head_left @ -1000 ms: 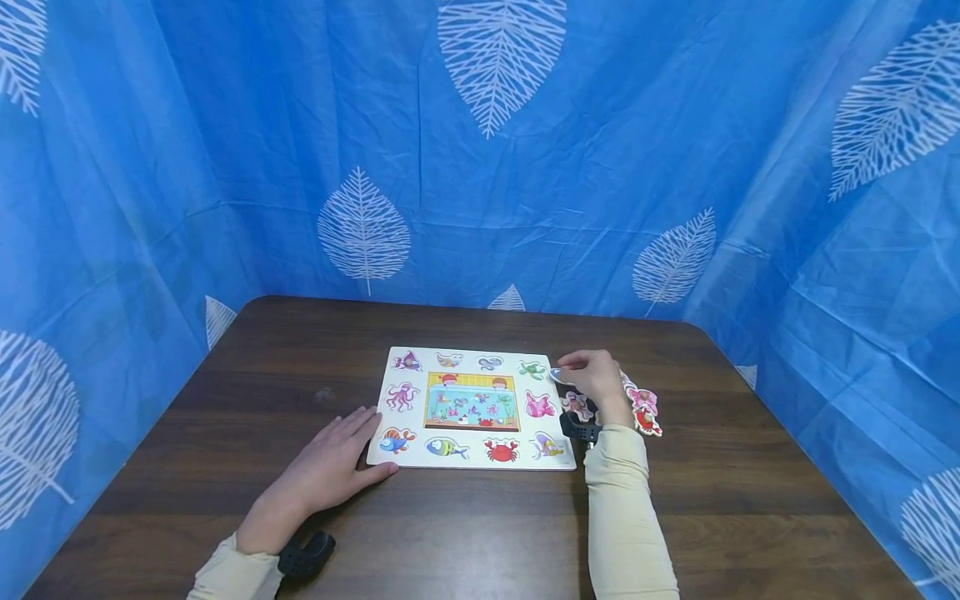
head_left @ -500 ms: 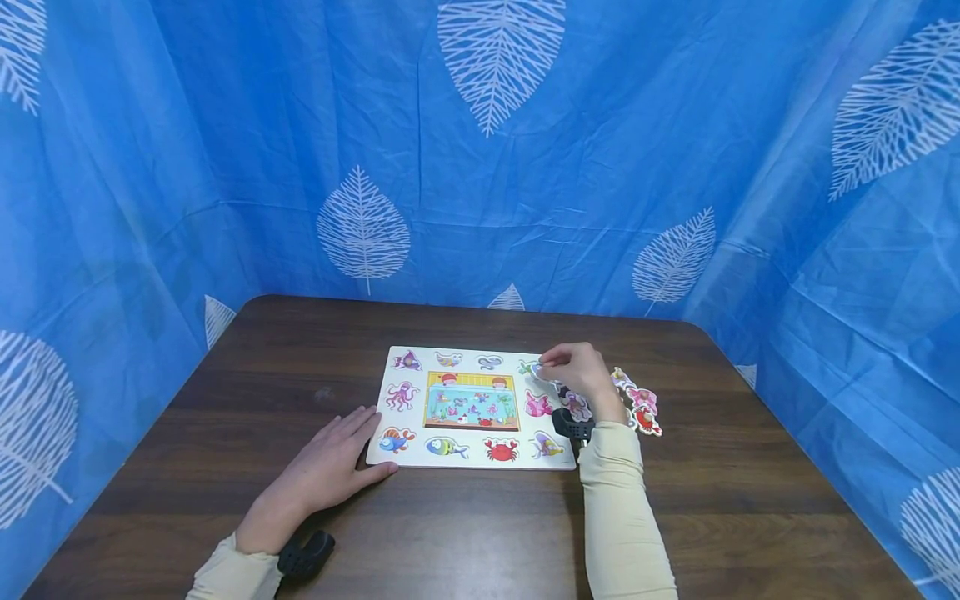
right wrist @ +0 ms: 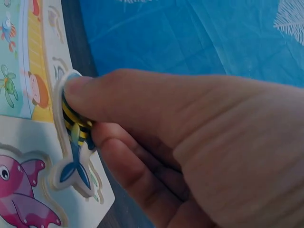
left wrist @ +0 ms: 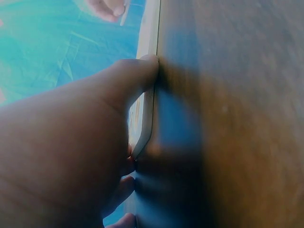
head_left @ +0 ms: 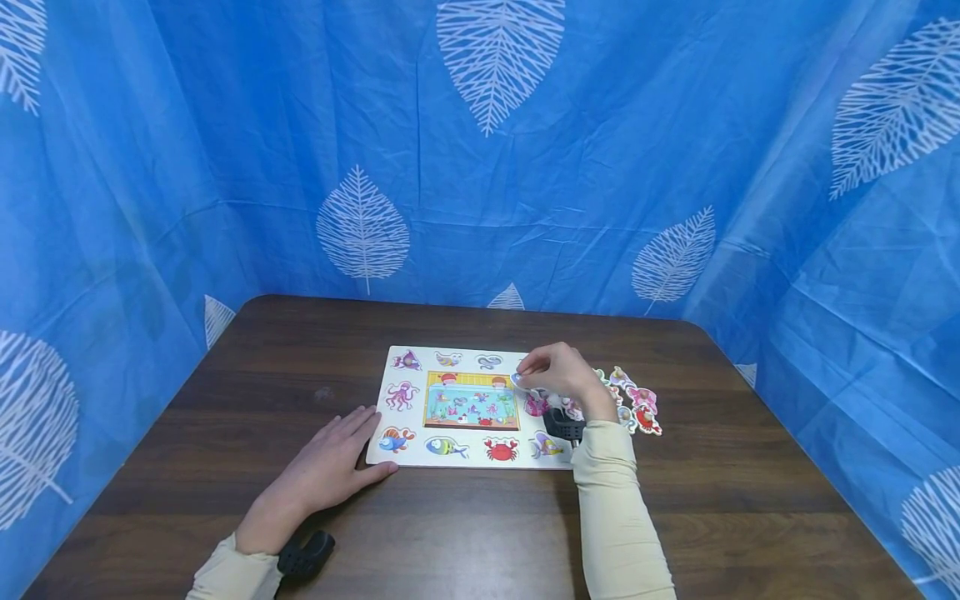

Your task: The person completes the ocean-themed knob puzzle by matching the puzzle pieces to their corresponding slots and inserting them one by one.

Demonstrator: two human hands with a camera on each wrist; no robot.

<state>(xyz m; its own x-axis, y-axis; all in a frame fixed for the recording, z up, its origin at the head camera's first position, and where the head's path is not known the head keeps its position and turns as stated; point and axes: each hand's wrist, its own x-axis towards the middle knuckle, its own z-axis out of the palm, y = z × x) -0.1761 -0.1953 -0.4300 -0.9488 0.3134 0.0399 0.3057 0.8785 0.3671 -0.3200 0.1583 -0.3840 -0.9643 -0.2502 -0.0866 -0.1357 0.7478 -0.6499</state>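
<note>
My right hand (head_left: 566,375) pinches a striped fish puzzle piece (right wrist: 75,173), blue and yellow with a blue tail, between thumb and fingers. The piece is held over the upper right part of a white puzzle board (head_left: 381,412) with sea animal pictures round an aquarium scene. At the board's near left corner rests my left hand (head_left: 330,462). Its fingers lie along the left edge and the thumb (left wrist: 148,71) touches the near edge. My right hand hides the board's upper right corner in the head view.
Several loose puzzle pieces, among them a red crab piece (head_left: 646,419) and a pink piece (head_left: 642,397), lie right of the board on the dark wooden table (head_left: 750,500). A blue leaf-patterned curtain (head_left: 480,208) stands behind the table and at both sides.
My right hand has carried the fish piece leftward, from beside the board's right edge to over the board. More loose pieces now show behind it. My left hand stays put.
</note>
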